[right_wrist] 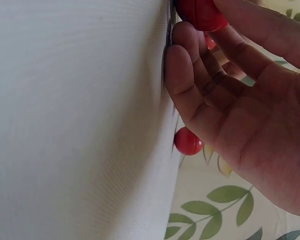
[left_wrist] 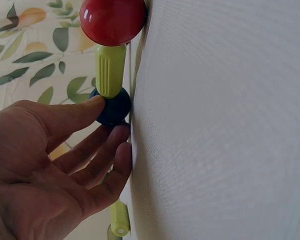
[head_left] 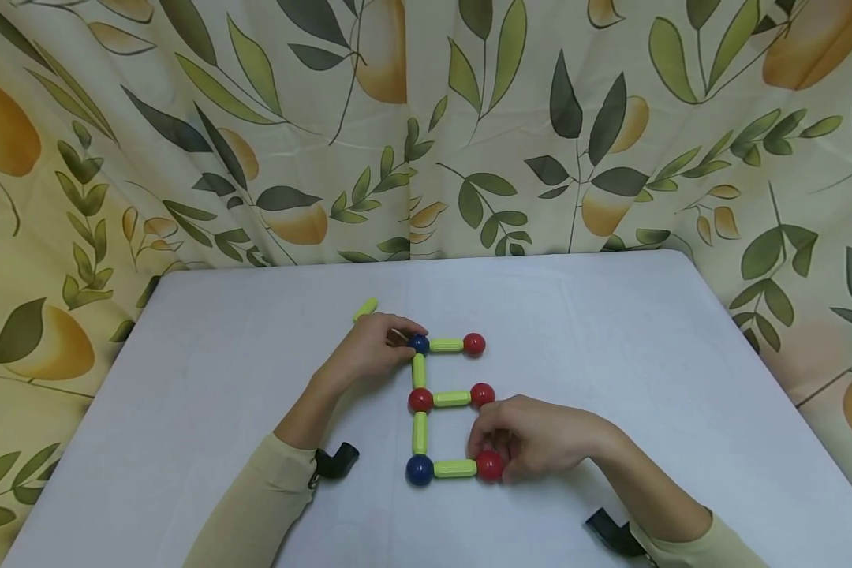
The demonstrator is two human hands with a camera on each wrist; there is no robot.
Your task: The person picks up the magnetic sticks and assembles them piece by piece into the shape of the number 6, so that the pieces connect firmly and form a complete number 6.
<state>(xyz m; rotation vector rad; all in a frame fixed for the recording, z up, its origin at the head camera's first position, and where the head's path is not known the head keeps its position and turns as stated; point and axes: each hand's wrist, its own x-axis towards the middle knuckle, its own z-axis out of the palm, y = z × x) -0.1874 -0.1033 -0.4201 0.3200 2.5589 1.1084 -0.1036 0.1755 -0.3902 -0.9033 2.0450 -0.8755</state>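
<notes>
Balls and light-green rods lie joined in an E shape on the white table. My left hand [head_left: 372, 345] pinches the dark blue ball [left_wrist: 117, 109] at the far-left corner between thumb and fingers. A green rod [left_wrist: 110, 72] joins that ball to the red ball [left_wrist: 112, 20] in the middle of the spine. At the near-right end, my right hand [head_left: 547, 432] grips a red ball [head_left: 490, 466], its thumb and fingers around it. A green rod [head_left: 454, 468] links this ball to the near blue ball [head_left: 420, 470]. The middle arm's red ball [head_left: 482, 394] sits just beyond the right knuckles.
A loose green rod [head_left: 365, 308] lies behind my left hand, partly hidden by it. The far arm ends in a red ball [head_left: 474, 345]. White cloth covers the table [head_left: 610, 315], and a patterned curtain [head_left: 497, 142] hangs behind its far edge. Both wrists carry black camera mounts [head_left: 337, 461].
</notes>
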